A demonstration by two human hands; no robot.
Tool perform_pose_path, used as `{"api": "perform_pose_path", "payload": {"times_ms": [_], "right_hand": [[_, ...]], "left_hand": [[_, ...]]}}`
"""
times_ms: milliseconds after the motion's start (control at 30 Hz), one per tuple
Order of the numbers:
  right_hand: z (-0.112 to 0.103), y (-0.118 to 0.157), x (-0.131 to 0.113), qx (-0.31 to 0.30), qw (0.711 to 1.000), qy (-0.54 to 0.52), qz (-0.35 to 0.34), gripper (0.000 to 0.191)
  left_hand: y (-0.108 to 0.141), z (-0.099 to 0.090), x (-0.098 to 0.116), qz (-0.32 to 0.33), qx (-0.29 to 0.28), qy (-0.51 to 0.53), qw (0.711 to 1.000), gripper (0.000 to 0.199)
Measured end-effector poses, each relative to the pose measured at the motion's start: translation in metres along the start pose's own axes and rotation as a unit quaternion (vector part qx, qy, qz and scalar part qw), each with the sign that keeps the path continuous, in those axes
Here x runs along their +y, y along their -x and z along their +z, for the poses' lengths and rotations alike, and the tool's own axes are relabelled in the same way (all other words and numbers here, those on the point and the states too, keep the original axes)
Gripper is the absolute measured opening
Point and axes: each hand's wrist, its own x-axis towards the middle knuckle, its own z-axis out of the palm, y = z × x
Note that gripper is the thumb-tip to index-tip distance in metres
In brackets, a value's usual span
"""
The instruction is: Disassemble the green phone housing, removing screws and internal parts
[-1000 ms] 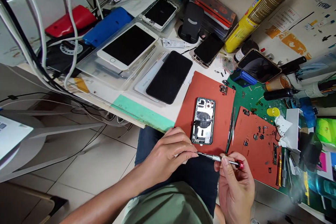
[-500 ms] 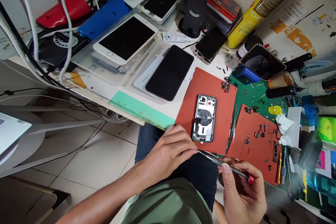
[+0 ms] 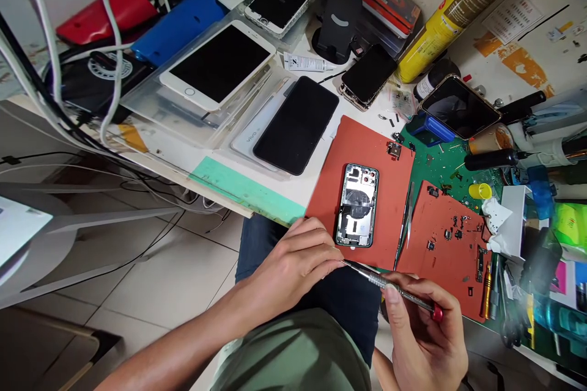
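A slim metal screwdriver (image 3: 380, 282) with a red end cap lies across the fingers of my right hand (image 3: 422, 333), thumb on its grip. My left hand (image 3: 298, 263) pinches at the tip of that screwdriver; whether a small part is also between its fingertips I cannot make out. Just beyond my hands, an opened phone housing (image 3: 358, 204) lies on an orange mat (image 3: 328, 195), its inner metal and a dark round pad showing. Tweezers (image 3: 404, 226) rest to the right of the housing.
Several tiny phone parts lie on a second orange mat (image 3: 447, 275) at the right. A black-screened phone (image 3: 297, 125) and a white phone (image 3: 219, 64) are at the left back. A yellow spray can (image 3: 458, 9) leans at the back. White cables (image 3: 110, 43) hang at the far left.
Both hands keep almost the same pose on the screwdriver. The view has shifted very slightly; nothing on the mats has visibly moved.
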Motion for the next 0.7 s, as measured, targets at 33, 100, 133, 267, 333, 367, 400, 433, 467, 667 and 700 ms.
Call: {"api": "perform_pose_path", "payload": {"times_ms": [33,100,133,267,333,367,400,433,467,667,700], "right_hand": [[0.000,-0.002,-0.001,-0.005,1.000,0.003,0.000,0.027],[0.000,-0.006,-0.004,-0.010,1.000,0.010,0.003,0.025],[0.000,-0.007,-0.004,-0.012,1.000,0.012,0.006,0.024],[-0.003,-0.009,-0.003,-0.018,0.999,0.010,0.025,0.024],[-0.004,-0.009,-0.003,-0.016,0.999,0.008,0.037,0.025],[-0.003,-0.009,-0.004,-0.015,0.999,0.007,0.040,0.025],[-0.003,-0.009,-0.005,-0.013,0.999,0.006,0.042,0.025],[-0.003,-0.010,-0.006,-0.010,0.999,0.007,0.041,0.024],[-0.003,-0.010,-0.007,-0.005,0.999,0.009,0.038,0.023],[-0.010,-0.018,-0.008,0.014,0.996,0.075,-0.051,0.027],[-0.012,-0.020,-0.007,0.002,0.994,0.085,-0.068,0.029]], "left_hand": [[0.000,0.000,0.000,0.000,-0.001,0.000,1.000,0.010],[0.000,-0.001,0.001,0.000,-0.004,-0.002,1.000,0.011],[0.000,-0.001,0.002,0.001,-0.005,-0.004,1.000,0.011],[0.000,-0.001,0.002,-0.005,-0.010,-0.010,1.000,0.010],[0.001,-0.001,0.001,-0.011,-0.014,-0.012,1.000,0.010],[0.002,-0.001,0.000,-0.013,-0.016,-0.014,1.000,0.009],[0.003,-0.001,-0.001,-0.013,-0.018,-0.016,1.000,0.009],[0.004,0.000,-0.001,-0.010,-0.015,-0.019,1.000,0.012],[0.005,0.000,-0.002,-0.005,-0.009,-0.023,1.000,0.018],[0.002,0.005,0.001,0.022,0.042,-0.085,0.995,0.036],[0.000,0.005,0.002,0.025,0.039,-0.094,0.994,0.036]]}}
